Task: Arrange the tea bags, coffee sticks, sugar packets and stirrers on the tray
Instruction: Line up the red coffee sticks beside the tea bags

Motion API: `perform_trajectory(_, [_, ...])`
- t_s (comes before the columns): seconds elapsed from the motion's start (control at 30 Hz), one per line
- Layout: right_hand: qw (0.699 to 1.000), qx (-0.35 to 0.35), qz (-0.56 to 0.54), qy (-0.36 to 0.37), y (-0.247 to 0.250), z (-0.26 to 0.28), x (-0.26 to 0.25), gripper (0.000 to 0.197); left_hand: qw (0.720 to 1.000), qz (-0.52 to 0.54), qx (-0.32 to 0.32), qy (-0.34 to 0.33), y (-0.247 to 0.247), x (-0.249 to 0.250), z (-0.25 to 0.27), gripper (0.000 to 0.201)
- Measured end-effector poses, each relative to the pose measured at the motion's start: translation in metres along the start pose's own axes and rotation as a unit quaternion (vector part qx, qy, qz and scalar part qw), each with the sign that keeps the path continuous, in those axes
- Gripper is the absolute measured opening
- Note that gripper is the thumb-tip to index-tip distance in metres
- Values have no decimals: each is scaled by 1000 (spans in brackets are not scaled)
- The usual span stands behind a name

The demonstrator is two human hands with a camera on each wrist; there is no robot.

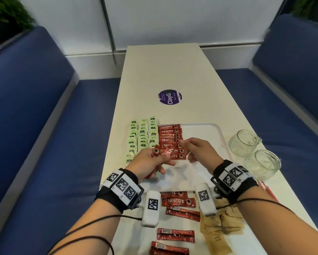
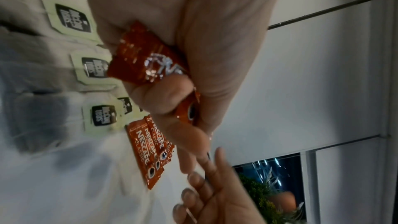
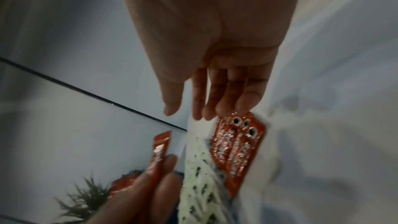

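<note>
With a bunch of coffee sticks clamped in the left hand over the tray, the next one's probably best pinched by the loosely spread right hand fingers and laid flush below the row, logos matched.

café or office lounge booth | blue benches | long white table | planters

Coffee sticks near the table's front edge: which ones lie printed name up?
The two coffee sticks nearest the wrists, showing white lettering; the ones closer to the edge show barcodes or plain backs.
</note>
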State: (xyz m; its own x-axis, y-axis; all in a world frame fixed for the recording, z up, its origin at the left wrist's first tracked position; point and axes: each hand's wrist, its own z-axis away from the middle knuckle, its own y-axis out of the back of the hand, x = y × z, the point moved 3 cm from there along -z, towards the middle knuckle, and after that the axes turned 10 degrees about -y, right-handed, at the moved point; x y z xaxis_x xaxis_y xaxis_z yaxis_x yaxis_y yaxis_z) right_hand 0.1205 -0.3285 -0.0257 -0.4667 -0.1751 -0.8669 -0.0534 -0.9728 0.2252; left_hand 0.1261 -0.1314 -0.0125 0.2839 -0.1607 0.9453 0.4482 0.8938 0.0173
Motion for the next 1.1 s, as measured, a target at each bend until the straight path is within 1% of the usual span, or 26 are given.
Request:
perform_trajectory(0.07, [999,-43,-1,28,-6,9,-8,27,1000,-15,-12,-4,-7,2,-1,16])
perform_trajectory(0.1, [998,-51,10,38,-7,12,-9,24,1000,-27,-15,-9,-10,4,0,15])
perform_trajectory(0.17, [998,-49,17,47,-7,12,-8,22,999,-45,-8,-14,-11,4,0,16])
perform_trajectory(0.23, [998,-48,11,42,-4,13,-7,22,996,-84,10,-20,-10,2,-1,23])
perform_trajectory(0.3, [997,-58,26,49,-3,16,-10,18,985,-160,20,-58,-7,2,-3,24])
perform_trajectory(0.37, [993,-69,65,66,-5,19,-15,19,965,-241,15,-99,-6,4,-4,19])
perform_trajectory(0.4, [992,-72,75,75,-7,20,-18,20,959,-261,18,-110,-7,7,-4,18])
perform_trajectory(0.43, [992,-72,71,80,-8,22,-21,20,959,-257,22,-114,-10,9,-2,19])
perform_trajectory(0.47, [993,-69,53,85,-9,22,-23,19,966,-231,28,-113,-12,11,-3,19])
perform_trajectory(0.53, [994,-45,28,96,-8,22,-24,22,983,-141,51,-103,-14,13,-1,19])
perform_trajectory(0.6, [995,-29,38,89,-5,24,-22,27,992,-64,87,-70,-16,12,2,22])
perform_trajectory(0.7, [996,-66,43,39,-4,27,-14,28,988,-6,146,-47,-15,8,1,34])
perform_trajectory(0.77, [996,-85,9,19,-4,28,-10,27,984,32,173,-32,-15,6,-1,33])
perform_trajectory(0.83, [996,-85,-16,13,-4,28,-7,28,982,82,172,-9,-17,2,-3,31])
perform_trajectory(0.93, [997,-78,-23,10,-4,26,-8,23,979,132,152,16,-19,0,-4,30])
perform_trajectory(1.03, [996,-81,-32,5,-2,23,-8,13,977,145,155,5,-14,5,-4,25])
perform_trajectory(1.1, [996,-86,-28,0,2,21,-5,10,979,123,162,-1,-6,7,-2,14])
